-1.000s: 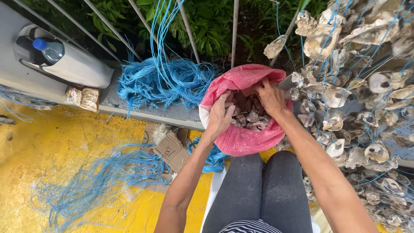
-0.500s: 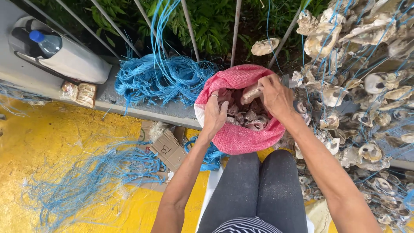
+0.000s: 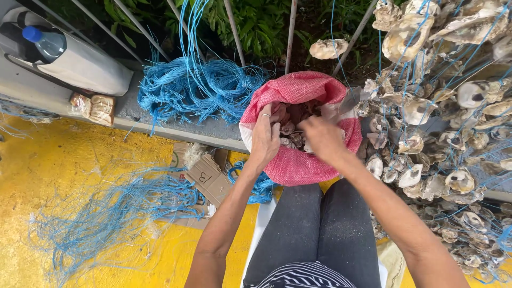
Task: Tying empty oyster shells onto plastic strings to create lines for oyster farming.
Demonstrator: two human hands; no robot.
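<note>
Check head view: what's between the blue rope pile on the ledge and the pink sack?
Bare grey ledge only; blue rope pile and pink sack sit apart.

Pink mesh sack [image 3: 298,160] at knees; brown cardboard box [image 3: 205,176] on yellow floor; wrapped bread packets [image 3: 93,106] on ledge.

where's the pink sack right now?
Head view, centre-right: the pink sack sits in front of the person's knees, between the blue cord pile and strung shells, both hands at its mouth.
</note>
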